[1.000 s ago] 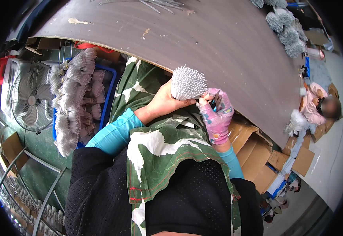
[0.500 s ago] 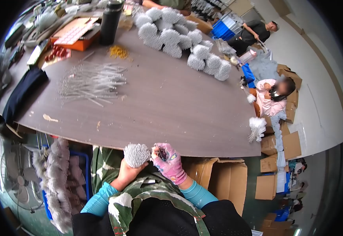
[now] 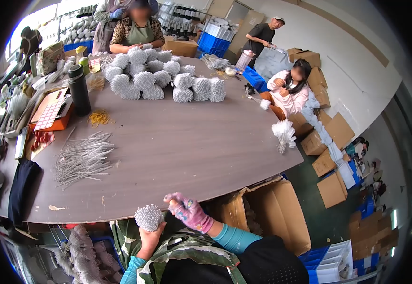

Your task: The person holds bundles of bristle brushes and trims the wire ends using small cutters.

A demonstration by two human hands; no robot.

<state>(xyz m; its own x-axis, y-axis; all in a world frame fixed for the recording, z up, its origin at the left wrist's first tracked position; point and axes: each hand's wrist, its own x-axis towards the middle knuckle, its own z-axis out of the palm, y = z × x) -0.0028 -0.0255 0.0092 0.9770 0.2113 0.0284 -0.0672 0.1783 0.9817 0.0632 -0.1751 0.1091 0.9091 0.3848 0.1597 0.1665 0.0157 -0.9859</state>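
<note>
My left hand [image 3: 150, 239] is closed around a round bundle of thin stems with whitish-grey tips [image 3: 149, 217], held upright at the table's front edge. Just to its right is my right hand [image 3: 191, 215] in a pink patterned glove with bare fingertips. Its fingers are bent and drawn together, pointing left. Anything between them is too small to make out. The two hands are apart. Beyond them on the brown table [image 3: 192, 156] lies a loose heap of thin pale stems [image 3: 85, 158].
Stacked grey-white bundles [image 3: 144, 80] stand at the far side, near a seated person. Yellow rubber bands [image 3: 100, 118], a black bottle [image 3: 78, 90] and an orange box [image 3: 54, 113] are at left. A cardboard box [image 3: 277, 213] stands below right. White bundles [image 3: 284, 134] lie near the right edge.
My view has tilted up and turned, showing more of the far side. The right hand has risen a little above the table edge, its fingers reaching left. The left hand still holds its bundle.
</note>
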